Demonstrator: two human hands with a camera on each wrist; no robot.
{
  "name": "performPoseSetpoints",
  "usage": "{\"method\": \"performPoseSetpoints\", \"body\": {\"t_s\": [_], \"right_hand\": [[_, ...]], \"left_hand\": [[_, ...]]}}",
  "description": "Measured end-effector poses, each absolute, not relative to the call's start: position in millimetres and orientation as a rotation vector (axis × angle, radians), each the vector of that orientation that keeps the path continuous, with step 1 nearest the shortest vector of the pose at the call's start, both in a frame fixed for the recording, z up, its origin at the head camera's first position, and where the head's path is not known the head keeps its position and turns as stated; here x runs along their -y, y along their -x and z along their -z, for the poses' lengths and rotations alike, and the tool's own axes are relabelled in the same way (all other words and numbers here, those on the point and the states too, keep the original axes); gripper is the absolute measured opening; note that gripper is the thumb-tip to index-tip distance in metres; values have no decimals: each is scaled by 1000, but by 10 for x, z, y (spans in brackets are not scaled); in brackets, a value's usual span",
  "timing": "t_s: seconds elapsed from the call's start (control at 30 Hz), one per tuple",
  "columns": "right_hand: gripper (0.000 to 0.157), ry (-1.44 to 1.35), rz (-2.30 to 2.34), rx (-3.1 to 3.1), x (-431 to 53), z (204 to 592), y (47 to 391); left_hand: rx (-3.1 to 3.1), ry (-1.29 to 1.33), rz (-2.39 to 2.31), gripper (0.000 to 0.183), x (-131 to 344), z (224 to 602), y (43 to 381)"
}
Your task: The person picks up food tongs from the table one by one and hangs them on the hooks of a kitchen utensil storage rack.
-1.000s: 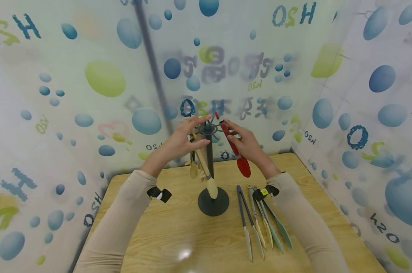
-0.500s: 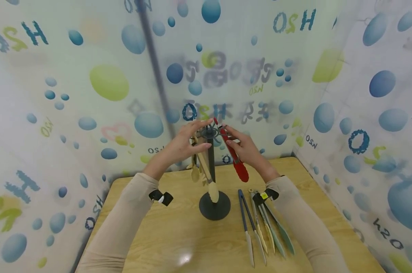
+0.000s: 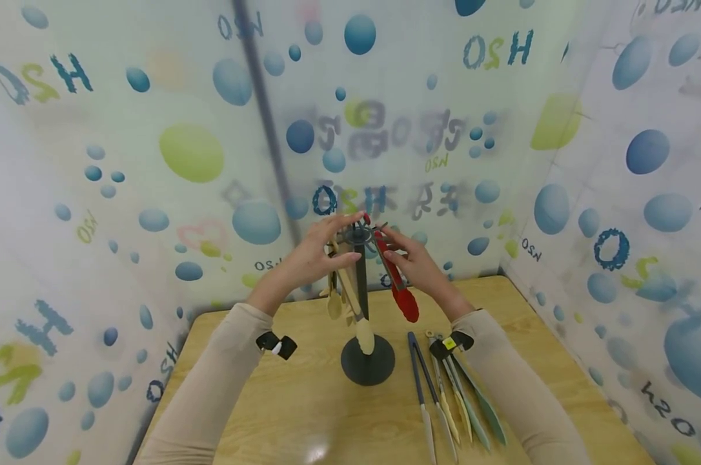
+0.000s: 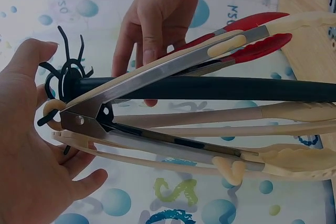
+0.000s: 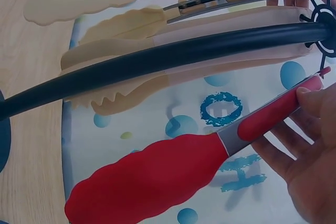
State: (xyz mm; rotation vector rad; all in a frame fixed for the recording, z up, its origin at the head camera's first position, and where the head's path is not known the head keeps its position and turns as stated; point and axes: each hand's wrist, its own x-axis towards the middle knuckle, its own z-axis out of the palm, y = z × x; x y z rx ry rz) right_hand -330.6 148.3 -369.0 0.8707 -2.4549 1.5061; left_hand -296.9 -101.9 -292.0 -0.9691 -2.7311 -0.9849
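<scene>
A dark rack (image 3: 360,278) with a round base and a ring of hooks (image 4: 68,77) stands upright on the table. Cream tongs (image 4: 168,72) hang from its hooks, with more beige tongs (image 5: 121,72) behind them. My left hand (image 3: 321,248) is spread at the rack's top, fingers relaxed around the hooks and curled on nothing. In my right hand (image 3: 411,258), thumb and fingers pinch the handle of red tongs (image 5: 152,171), their scalloped heads hanging downward. The red tongs' upper end is right at the hooks on the rack's right side.
Blue-handled tongs (image 3: 423,387) lie on the wooden table (image 3: 281,400), right of the rack base. Close to them lie cream tongs (image 3: 449,400) and green tongs (image 3: 490,407), partly under the right forearm. A patterned curtain (image 3: 443,97) closes off the back and sides.
The red tongs have come lower and closer to the rack, their top loop now near the hooks. The left hand stays at the rack top. The whole view shifts downward slightly.
</scene>
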Motion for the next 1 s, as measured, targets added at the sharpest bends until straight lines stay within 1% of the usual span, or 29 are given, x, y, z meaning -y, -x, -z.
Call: {"method": "performPoseSetpoints", "body": {"t_s": [0.37, 0.73, 1.0], "right_hand": [[56, -866, -1561, 2462, -1459, 3777, 3320], [54, -977, -1709, 2327, -1419, 3885, 3365], [54, -964, -1757, 2295, -1377, 3938, 3389]], "left_hand": [[2719, 970, 1015, 72, 1024, 2952, 2967], [2710, 977, 1038, 71, 1023, 2950, 2964], [2720, 990, 1028, 70, 1014, 2917, 2966]]}}
